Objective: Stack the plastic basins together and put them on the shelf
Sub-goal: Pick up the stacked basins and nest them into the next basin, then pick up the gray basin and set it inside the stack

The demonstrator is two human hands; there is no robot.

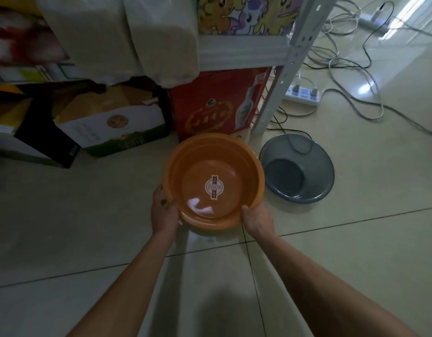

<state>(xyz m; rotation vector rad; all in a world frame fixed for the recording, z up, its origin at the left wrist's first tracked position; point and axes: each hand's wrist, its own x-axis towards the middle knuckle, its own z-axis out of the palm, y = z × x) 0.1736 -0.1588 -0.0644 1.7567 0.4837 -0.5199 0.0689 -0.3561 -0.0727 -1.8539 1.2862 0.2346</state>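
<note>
Two basins (one orange [213, 181], one grey [297, 167]), two hands.

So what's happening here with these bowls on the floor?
A person is holding an orange basin by its near rim with both hands, the left hand and the right hand. A grey basin sits on the floor just to its right, tilted, beside the leg of a metal shelf. The two basins are not yet stacked, and neither is on the shelf.

No text is legible: the orange basin's [213, 181] round label [214, 187] and the red carton's [216, 105] gold emblem are too blurred
</note>
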